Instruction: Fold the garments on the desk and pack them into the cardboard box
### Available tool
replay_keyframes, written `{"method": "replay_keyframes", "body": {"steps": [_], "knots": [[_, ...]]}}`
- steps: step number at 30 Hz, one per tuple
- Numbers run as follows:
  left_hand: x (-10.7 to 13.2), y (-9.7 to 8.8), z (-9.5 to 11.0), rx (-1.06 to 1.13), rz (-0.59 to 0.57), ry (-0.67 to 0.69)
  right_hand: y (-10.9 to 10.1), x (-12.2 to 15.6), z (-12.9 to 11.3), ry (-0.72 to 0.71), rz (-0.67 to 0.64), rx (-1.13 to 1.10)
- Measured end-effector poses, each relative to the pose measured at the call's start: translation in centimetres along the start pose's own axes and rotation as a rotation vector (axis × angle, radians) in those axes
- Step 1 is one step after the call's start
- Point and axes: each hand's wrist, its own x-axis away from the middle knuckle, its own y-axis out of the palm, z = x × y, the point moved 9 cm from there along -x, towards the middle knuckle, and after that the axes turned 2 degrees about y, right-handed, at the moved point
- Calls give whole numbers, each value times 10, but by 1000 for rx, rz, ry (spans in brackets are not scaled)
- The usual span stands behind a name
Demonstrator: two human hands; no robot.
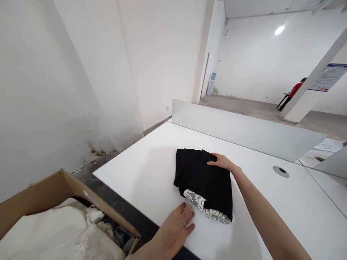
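Observation:
A black garment with white floral lace along its near edge lies folded on the white table. My right hand rests on its far right corner, fingers stretched over the cloth. Close to the lace edge, my left hand hovers low at the table's front edge with its fingers spread. It wears a ring and holds nothing.
To the lower left stands an open cardboard box filled with cream and dark clothes. A frosted divider runs along the table's back, with a round cable hole nearby. Far off, a person in red is beside a pillar.

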Motion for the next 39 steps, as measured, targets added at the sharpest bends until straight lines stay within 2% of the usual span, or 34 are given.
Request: {"method": "replay_keyframes", "body": {"steps": [3,6,8,13,17,19,21,23,25,28,31,35,39], "knots": [[-4,21,9,-92,-92,53,10,22,10,79,-108,-96],[-7,25,9,-124,-123,86,25,62,16,112,-322,-344],[-6,23,6,-124,-119,83,29,89,17,120,-398,-493],[7,14,0,-98,-27,-3,27,124,17,142,-322,-633],[27,5,20,-16,-40,120,20,136,-7,48,-236,-574],[44,-10,33,-10,-13,213,14,140,-24,-5,-163,-522],[68,-32,49,-65,67,318,12,141,-41,-42,-86,-462],[100,-52,68,-161,157,423,15,137,-58,-64,-43,-419],[136,-70,84,-274,253,507,27,128,-78,-97,-57,-407],[190,-97,103,-401,439,622,56,115,-121,-162,-154,-382],[237,-122,110,-389,568,713,89,113,-177,-232,-266,-330],[284,-160,106,-269,679,775,138,124,-254,-347,-431,-378],[316,-198,92,-142,790,773,192,133,-304,-422,-605,-465]]}}
